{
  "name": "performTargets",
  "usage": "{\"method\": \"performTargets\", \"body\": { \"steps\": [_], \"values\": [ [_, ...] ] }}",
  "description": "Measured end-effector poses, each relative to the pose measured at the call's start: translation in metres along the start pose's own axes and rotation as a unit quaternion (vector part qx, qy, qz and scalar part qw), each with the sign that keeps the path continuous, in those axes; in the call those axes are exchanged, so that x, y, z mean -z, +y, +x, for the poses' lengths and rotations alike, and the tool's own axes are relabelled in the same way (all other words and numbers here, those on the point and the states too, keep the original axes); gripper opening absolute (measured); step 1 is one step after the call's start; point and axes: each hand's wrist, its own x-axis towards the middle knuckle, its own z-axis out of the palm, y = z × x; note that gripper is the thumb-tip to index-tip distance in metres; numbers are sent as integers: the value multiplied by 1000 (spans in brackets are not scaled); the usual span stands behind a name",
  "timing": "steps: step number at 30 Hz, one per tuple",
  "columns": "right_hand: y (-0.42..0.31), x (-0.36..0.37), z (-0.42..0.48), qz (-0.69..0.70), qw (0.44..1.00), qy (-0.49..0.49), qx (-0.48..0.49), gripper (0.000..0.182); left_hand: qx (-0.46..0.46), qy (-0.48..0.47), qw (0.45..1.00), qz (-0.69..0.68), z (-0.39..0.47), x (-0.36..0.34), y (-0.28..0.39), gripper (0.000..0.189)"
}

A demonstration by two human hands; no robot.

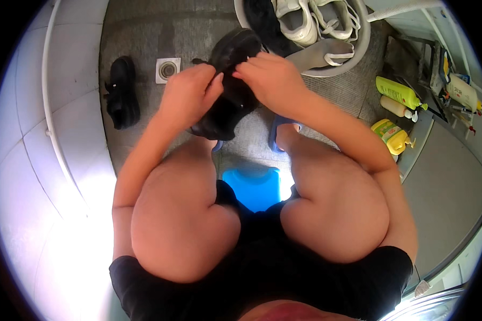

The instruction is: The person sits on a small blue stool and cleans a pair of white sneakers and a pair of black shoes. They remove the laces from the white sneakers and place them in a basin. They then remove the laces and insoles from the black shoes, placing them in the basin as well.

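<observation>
Between my knees and the basin, both hands are at a black shoe (235, 88), its toe pointing away from me. My left hand (193, 94) has its fingers curled at the shoe's left side, close to the lace area. On the other side my right hand (271, 80) pinches at the upper near the laces; what exactly lies between the fingertips is too dark to tell. A second black shoe (122, 94) lies on the tiled floor by the left wall. White sneakers (297, 24), a grey insole (321, 52) and a dark item are in a round basin (363, 44).
A square floor drain (168, 70) lies left of my hands. At right stand or lie a green bottle (399, 92), a yellow jug (391, 136) and other bottles. A blue plastic stool (253, 188) is beneath me. A white pipe (48, 92) runs along the left wall.
</observation>
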Motion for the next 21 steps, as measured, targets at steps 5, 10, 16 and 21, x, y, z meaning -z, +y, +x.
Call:
{"method": "performTargets", "body": {
  "steps": [5,10,16,21],
  "values": [
    [22,51,-27,207,952,63,-214,13,55,57,997,-2,9,-1,-7,25],
    [75,92,-69,559,755,116,-323,17,58,103,993,-26,49,-23,-22,27],
    [95,110,-57,288,863,-134,-392,35,-34,119,990,-69,66,-89,-29,22],
    [55,60,-1,-161,985,17,-51,36,-80,137,987,-23,68,-97,-26,17]
  ]
}}
